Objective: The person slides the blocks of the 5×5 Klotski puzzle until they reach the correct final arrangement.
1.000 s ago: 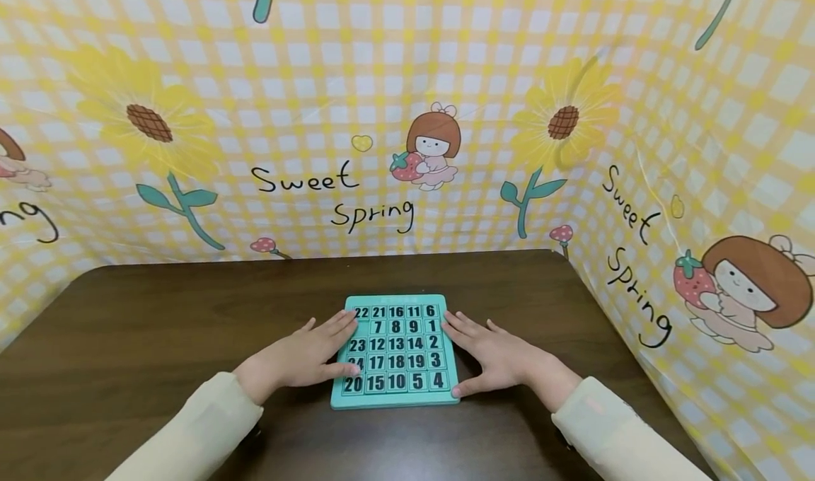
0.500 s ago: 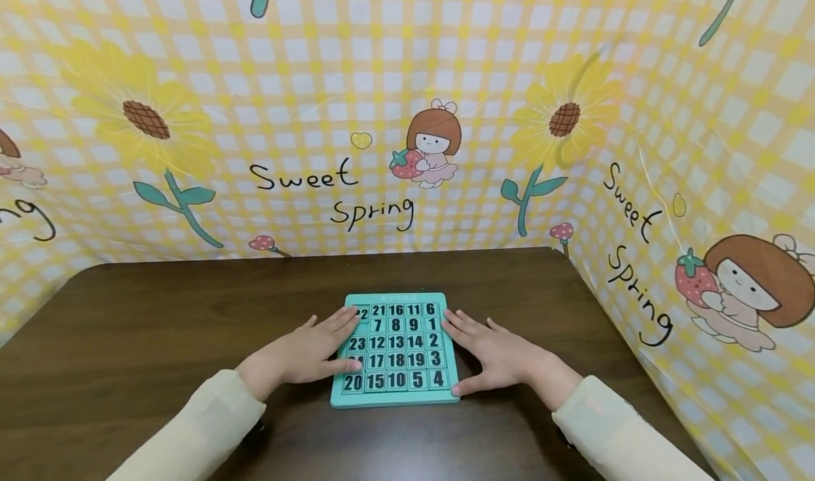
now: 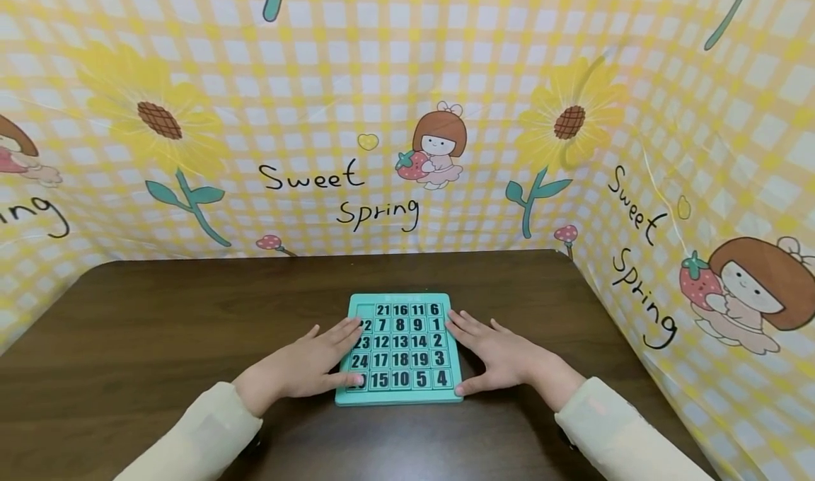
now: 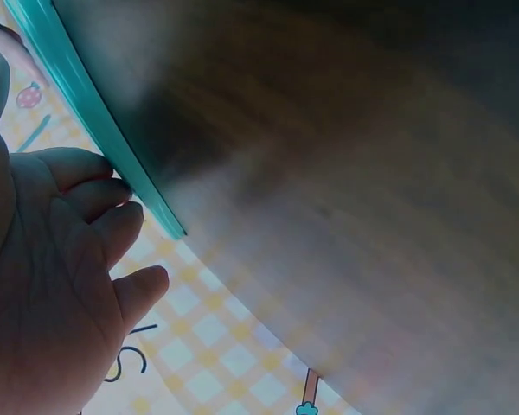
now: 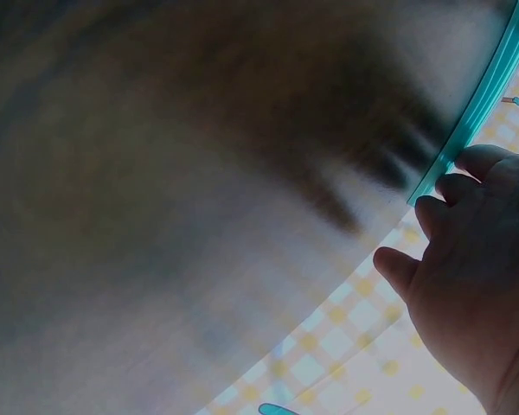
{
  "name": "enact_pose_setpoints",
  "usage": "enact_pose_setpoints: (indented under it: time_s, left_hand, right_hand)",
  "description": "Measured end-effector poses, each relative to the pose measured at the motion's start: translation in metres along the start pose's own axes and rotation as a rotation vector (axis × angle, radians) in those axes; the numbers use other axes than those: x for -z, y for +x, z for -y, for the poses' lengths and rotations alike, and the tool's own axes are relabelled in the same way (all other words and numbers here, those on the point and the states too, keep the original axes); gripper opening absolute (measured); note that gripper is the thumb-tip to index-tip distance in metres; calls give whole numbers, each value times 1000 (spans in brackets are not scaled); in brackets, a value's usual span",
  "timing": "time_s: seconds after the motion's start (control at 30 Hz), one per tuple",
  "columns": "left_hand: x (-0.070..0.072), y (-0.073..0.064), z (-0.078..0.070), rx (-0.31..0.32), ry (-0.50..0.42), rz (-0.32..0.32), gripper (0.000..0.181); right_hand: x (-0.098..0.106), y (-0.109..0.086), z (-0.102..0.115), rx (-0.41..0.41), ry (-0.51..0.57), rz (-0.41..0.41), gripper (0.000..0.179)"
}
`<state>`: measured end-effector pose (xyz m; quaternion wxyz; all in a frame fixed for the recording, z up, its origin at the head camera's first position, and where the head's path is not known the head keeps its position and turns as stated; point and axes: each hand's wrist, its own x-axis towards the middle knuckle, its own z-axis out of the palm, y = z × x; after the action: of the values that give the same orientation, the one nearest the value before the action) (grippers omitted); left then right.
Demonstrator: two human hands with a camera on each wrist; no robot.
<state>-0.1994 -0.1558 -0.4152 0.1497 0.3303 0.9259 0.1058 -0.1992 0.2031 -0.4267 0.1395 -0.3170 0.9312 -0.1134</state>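
Note:
A turquoise number sliding puzzle (image 3: 400, 399) lies flat on the table, its rows of square tiles carrying black numbers. Its top-left slot (image 3: 366, 311) holds no tile. My left hand (image 3: 299, 364) lies over the puzzle's left side with fingers extended. Its fingertips touch the 22 tile (image 3: 367, 325), partly hidden beneath them, and the thumb covers part of the bottom-left tile. Along the right rim rests my right hand (image 3: 499, 354), fingers straight and spread, thumb at the lower right corner. Both wrist views catch the puzzle's turquoise side edge (image 4: 91, 112) beside the fingers.
The dark brown wooden table (image 3: 191, 304) extends around the puzzle. A yellow checked cloth (image 3: 305, 113) with flowers and cartoon figures hangs upright behind it, and more of the cloth runs along the right side.
The 22 tile has slid down one slot under my left fingers, so the gap moved to the top-left corner. My left thumb shifted down the left column. The right hand kept its place.

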Motion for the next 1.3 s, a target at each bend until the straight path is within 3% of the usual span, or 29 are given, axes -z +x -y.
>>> enact_pose_setpoints:
  time_s: [0.37,0.67,1.03,1.3]
  left_hand:
    - [-1,4,-1,-10,-9,-1,90]
    - [3,20,-4,-54,-1,-12,89]
    - [8,48,-5,-23,14,16,89]
    - [9,52,-1,3,23,19,90]
  right_hand:
    - [-1,-3,-2,-21,9,2,110]
    - [-1,-3,-2,-24,2,2,110]
    - [-2,-1,0,-15,9,7,109]
    - [2,-1,-1,-15,7,6,110]
